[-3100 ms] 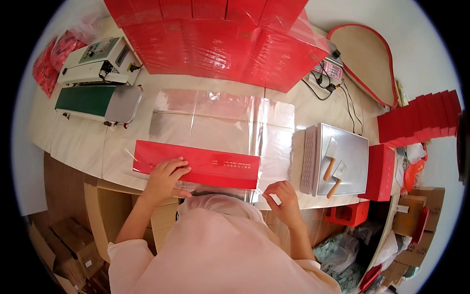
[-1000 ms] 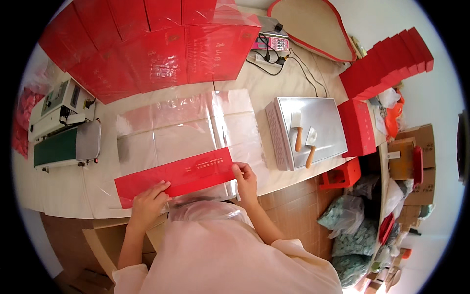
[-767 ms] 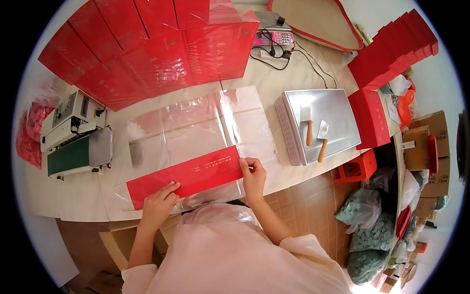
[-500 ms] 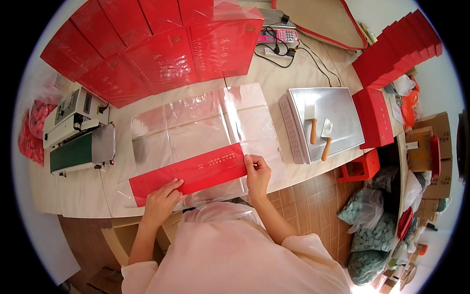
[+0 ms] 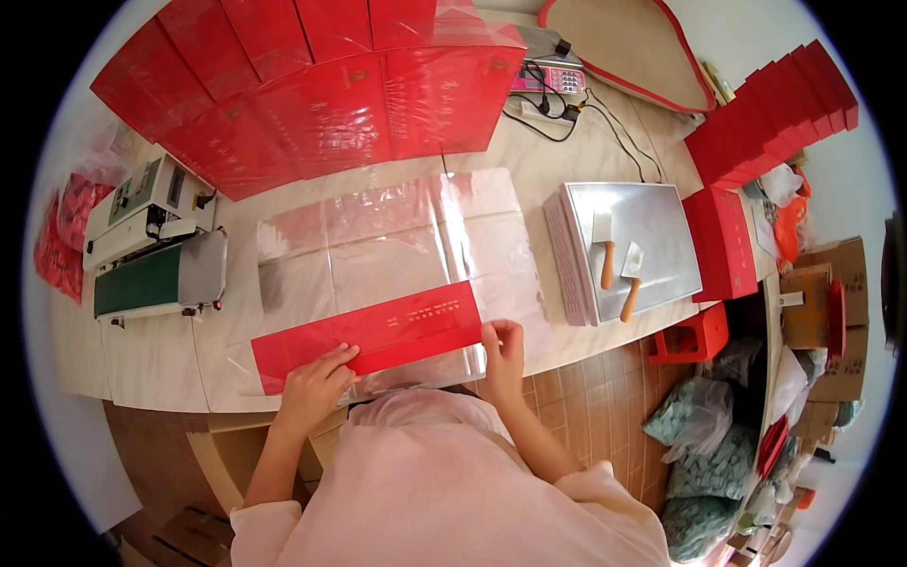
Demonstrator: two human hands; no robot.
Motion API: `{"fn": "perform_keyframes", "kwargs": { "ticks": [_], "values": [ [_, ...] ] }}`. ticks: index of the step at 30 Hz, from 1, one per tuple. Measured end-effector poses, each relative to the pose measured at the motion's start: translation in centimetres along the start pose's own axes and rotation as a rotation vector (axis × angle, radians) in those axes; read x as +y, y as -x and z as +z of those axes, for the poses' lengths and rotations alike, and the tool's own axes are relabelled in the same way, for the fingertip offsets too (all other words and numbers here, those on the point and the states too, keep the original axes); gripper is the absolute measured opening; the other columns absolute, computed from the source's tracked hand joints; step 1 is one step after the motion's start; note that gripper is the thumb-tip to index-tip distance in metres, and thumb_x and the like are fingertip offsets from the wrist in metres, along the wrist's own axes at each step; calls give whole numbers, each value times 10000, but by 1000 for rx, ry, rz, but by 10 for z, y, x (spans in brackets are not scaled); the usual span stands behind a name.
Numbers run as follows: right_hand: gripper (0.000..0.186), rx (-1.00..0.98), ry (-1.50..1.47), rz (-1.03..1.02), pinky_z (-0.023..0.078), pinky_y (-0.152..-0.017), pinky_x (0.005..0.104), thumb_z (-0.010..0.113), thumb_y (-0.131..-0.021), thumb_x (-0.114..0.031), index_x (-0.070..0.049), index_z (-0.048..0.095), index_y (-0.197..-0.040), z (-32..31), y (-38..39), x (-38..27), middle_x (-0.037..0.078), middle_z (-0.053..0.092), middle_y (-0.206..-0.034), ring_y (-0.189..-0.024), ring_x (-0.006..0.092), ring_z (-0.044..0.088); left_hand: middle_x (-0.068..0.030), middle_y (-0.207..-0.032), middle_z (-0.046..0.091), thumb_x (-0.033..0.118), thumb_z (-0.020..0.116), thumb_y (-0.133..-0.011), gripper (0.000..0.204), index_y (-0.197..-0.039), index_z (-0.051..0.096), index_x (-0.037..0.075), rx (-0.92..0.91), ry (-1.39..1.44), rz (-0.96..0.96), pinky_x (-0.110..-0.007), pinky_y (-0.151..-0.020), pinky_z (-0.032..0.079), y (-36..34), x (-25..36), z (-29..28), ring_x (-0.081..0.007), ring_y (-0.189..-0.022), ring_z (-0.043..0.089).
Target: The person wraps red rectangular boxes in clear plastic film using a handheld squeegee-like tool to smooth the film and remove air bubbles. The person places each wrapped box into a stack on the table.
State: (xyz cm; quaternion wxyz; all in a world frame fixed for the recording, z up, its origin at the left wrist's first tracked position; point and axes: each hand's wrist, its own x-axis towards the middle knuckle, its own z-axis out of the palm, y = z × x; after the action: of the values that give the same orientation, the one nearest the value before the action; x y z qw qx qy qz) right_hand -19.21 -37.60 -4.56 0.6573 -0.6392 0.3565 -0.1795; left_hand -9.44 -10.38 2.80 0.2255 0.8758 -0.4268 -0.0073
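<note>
A long red box [image 5: 368, 331] with a line of pale print lies slantwise on a sheet of clear plastic film [image 5: 378, 241], near the table's front edge. My left hand [image 5: 317, 383] holds the box's near edge toward its left end, fingers on top and the lower side hidden. Just off the box's right end is my right hand [image 5: 504, 357], its fingers bent together. Whether a bit of the film is pinched there cannot be made out.
Film-wrapped red boxes [image 5: 312, 113] stand at the back left. A sealing machine [image 5: 156, 231] sits left. To the right, two wooden-handled scrapers [image 5: 606, 250] lie on a metal-topped case [image 5: 652, 213]. More red boxes [image 5: 723, 244], a pink-keyed scale [image 5: 557, 79] and cables [image 5: 619, 132] lie beyond.
My right hand has come off the box's right corner and moved slightly down, its fingers curling in. My left hand stays on the box. The whole view has shifted a little.
</note>
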Motion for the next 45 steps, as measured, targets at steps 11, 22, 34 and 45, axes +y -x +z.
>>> {"fn": "perform_keyframes", "kwargs": {
  "ticks": [11,22,34,45],
  "values": [
    [566,-749,867,-593,441,-891,411,793,-731,-330,-30,591,-1167,-55,59,-67,120,602,-1123,-1035,298,555,-54,-1144,681,170,695,-825,168,-775,561,81,-24,-54,7,-331,-699,576,2,-2,0,-209,-1064,659],
    [110,-670,961,-808,470,-693,427,654,-743,18,-52,636,-826,-68,29,-61,115,642,-848,-789,320,597,-14,-1200,659,244,620,-891,152,-925,627,96,-34,-65,-19,-329,-697,579,9,-5,4,-176,-1089,640],
    [43,-226,1064,-920,428,-730,431,627,-863,-49,-43,587,-875,-61,-44,-81,108,607,-862,-813,326,572,30,-1098,685,250,660,-867,162,-891,655,90,28,-13,-83,-312,-657,564,7,-7,9,-163,-945,662],
    [353,-283,617,-981,449,-866,434,681,-719,39,-34,608,-1057,0,-2,-73,138,607,-1075,-1008,332,573,-11,-954,659,156,709,-798,115,-779,642,65,67,195,-173,-330,-650,521,-9,-12,5,-217,-851,644]
  ]
}}
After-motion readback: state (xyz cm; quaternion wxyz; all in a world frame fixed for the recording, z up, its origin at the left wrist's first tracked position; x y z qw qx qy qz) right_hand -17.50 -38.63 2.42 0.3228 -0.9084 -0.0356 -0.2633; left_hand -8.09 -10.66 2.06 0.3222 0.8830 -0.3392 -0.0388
